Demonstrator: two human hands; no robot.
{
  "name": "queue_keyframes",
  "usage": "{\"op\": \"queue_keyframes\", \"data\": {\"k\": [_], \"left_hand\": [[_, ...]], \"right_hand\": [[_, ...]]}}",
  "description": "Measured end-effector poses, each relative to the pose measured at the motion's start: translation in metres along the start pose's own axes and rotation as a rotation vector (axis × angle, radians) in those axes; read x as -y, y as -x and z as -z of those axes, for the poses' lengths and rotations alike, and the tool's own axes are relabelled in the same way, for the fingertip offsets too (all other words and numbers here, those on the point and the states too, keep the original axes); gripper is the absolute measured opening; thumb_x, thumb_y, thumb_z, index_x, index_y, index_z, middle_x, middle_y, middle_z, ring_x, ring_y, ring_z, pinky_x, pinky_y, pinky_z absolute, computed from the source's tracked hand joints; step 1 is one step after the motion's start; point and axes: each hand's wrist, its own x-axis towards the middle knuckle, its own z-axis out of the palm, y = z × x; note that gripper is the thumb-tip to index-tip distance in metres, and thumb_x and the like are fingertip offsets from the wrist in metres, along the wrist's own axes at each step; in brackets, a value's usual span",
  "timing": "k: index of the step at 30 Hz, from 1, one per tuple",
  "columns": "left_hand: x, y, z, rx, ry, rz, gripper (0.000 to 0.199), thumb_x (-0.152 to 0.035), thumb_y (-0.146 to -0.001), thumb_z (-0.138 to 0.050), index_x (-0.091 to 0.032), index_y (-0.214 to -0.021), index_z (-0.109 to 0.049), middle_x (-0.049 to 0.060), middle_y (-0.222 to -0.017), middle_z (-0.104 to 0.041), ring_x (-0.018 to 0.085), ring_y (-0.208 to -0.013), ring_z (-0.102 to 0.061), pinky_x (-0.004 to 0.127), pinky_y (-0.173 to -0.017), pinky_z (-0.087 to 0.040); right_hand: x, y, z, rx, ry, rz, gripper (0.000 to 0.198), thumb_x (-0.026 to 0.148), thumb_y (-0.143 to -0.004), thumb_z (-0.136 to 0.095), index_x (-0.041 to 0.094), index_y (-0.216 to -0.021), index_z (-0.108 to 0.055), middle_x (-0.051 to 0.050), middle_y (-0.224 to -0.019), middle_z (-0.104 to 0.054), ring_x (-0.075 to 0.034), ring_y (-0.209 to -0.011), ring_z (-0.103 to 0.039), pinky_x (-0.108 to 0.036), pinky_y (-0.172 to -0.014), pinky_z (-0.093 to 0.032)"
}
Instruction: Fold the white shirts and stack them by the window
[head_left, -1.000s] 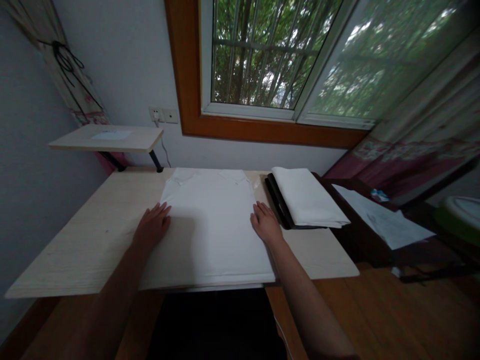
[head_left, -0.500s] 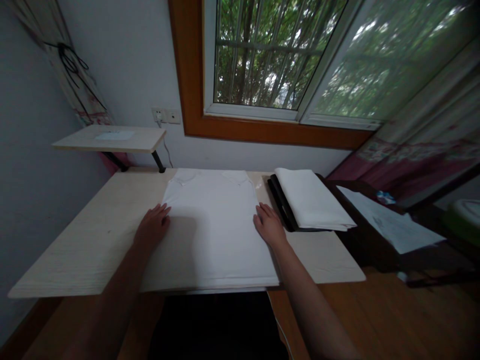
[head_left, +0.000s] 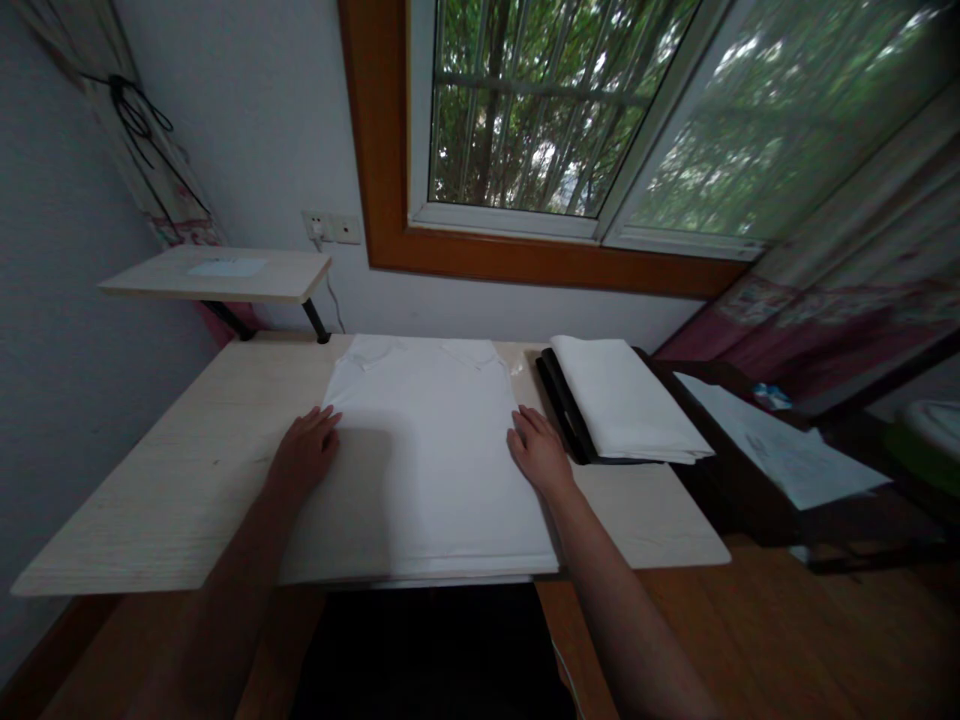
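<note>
A white garment, apparently a shirt [head_left: 450, 480], lies spread flat on the wooden table [head_left: 187, 480], its lower edge along the table's front edge. At its far end a few raised seams or folds show. My left hand [head_left: 306, 450] rests on its left edge, fingers stretched out and the tips on the cloth. On the opposite edge lies my right hand [head_left: 538, 448], also flat with extended fingers. Neither hand grips anything that I can see.
Right of my right hand, folded white cloth [head_left: 626, 395] sits on a black object [head_left: 564, 410]. A raised shelf [head_left: 157, 275] with a paper stands at the back left. Beyond the right edge, a dark surface carries a large sheet [head_left: 772, 440].
Both hands stay in the same place on the garment, which also lies unchanged. Only the camera view shifts very slightly.
</note>
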Motion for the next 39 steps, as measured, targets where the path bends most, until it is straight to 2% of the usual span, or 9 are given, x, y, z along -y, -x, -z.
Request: {"op": "queue_keyframes", "data": {"k": [3,10,18,32,39], "left_hand": [[-0.003,-0.001,0.003,0.004,0.012,-0.002,0.049,-0.032,-0.097,-0.039,-0.016,-0.136,-0.065,0.012,-0.149,-0.058,0.030,-0.144,-0.048,0.055,-0.121,-0.035],[-0.001,-0.003,0.002,-0.015,0.037,-0.003,0.048,-0.033,-0.095,-0.041,-0.020,-0.133,-0.068,0.010,-0.147,-0.061,0.031,-0.141,-0.051,0.056,-0.119,-0.038],[0.004,-0.002,-0.001,-0.009,0.023,-0.020,0.049,-0.035,-0.097,-0.039,-0.017,-0.133,-0.066,0.011,-0.149,-0.058,0.030,-0.144,-0.048,0.052,-0.122,-0.036],[-0.003,-0.001,0.004,0.002,0.012,-0.004,0.048,-0.036,-0.097,-0.039,-0.019,-0.134,-0.065,0.010,-0.150,-0.058,0.028,-0.145,-0.047,0.052,-0.123,-0.034],[-0.007,0.004,0.007,0.013,-0.003,-0.010,0.047,-0.033,-0.097,-0.039,-0.019,-0.133,-0.066,0.009,-0.149,-0.059,0.027,-0.144,-0.048,0.049,-0.123,-0.034]], "right_hand": [[-0.001,0.000,-0.001,0.004,-0.003,0.009,0.046,0.033,-0.099,-0.047,0.016,-0.139,-0.063,-0.013,-0.150,-0.057,-0.028,-0.143,-0.047,-0.049,-0.121,-0.038],[-0.001,-0.001,0.001,-0.006,-0.012,0.018,0.044,0.032,-0.099,-0.048,0.017,-0.137,-0.064,-0.013,-0.148,-0.058,-0.028,-0.141,-0.049,-0.049,-0.120,-0.039],[0.001,-0.002,0.003,-0.011,-0.019,0.024,0.044,0.032,-0.099,-0.047,0.016,-0.136,-0.065,-0.013,-0.147,-0.059,-0.029,-0.140,-0.050,-0.049,-0.120,-0.040],[0.001,-0.001,0.004,-0.006,-0.035,0.004,0.045,0.031,-0.098,-0.048,0.019,-0.138,-0.064,-0.011,-0.148,-0.058,-0.028,-0.142,-0.049,-0.050,-0.119,-0.040],[0.004,0.001,0.006,0.047,0.026,0.020,0.047,0.033,-0.101,-0.042,0.014,-0.140,-0.061,-0.015,-0.152,-0.054,-0.029,-0.144,-0.045,-0.051,-0.121,-0.036]]}}
